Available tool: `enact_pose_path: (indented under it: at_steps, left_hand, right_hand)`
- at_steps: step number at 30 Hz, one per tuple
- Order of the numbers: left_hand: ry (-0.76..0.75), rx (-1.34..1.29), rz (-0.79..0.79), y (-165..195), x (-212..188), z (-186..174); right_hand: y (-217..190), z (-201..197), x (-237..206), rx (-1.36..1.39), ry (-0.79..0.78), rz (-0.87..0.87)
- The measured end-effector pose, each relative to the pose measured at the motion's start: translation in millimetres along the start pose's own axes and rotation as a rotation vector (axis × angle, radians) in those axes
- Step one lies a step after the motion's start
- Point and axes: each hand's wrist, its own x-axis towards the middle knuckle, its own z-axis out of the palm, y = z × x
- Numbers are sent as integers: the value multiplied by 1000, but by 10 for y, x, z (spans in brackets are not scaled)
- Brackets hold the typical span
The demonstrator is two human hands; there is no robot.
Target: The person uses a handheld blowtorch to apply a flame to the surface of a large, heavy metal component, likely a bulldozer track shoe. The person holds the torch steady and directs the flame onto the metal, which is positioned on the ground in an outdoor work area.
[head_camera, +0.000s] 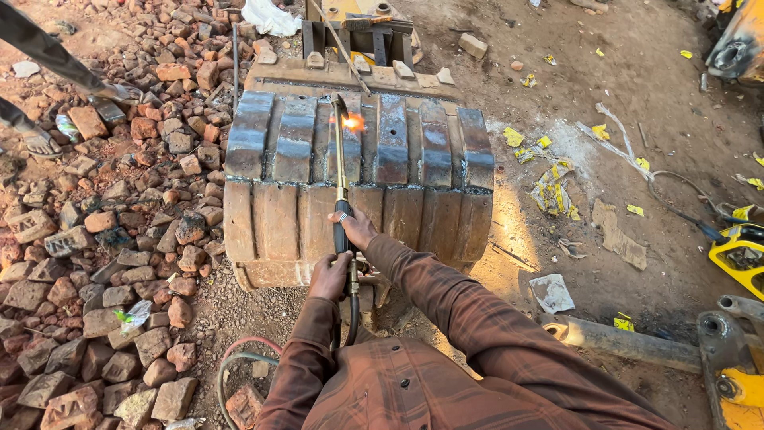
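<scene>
Dirt ground (637, 95): excavator bucket (358, 199), brick rubble (119, 239), yellow paper scraps (549, 187), hoses (239, 358).

Rusty matt steel excavator bucket (358, 191) with shiny ground strips, slim metal torch (341, 171), rough broken bricks (119, 239)

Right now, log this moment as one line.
left hand: grips long metal cutting torch at rear | right hand: grips it further forward | flame tip: on worn steel excavator bucket | surroundings: brick rubble
</scene>
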Motion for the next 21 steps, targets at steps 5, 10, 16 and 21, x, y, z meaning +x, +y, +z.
enact_pose_path:
  at_steps: [5,10,16,21]
  left_hand:
    - [-6,-9,19,-5,19,35]
    - [-13,2,0,15,12,45]
    - [-30,15,10,-9,33,44]
    - [-58,-4,32,-33,77,59]
  right_hand:
    - [37,-50,9,17,-4,-53]
    - [46,-72,-1,34,-6,-60]
    - [66,-76,-4,19,24,-52]
    - [81,-105,-5,-1,33,-77]
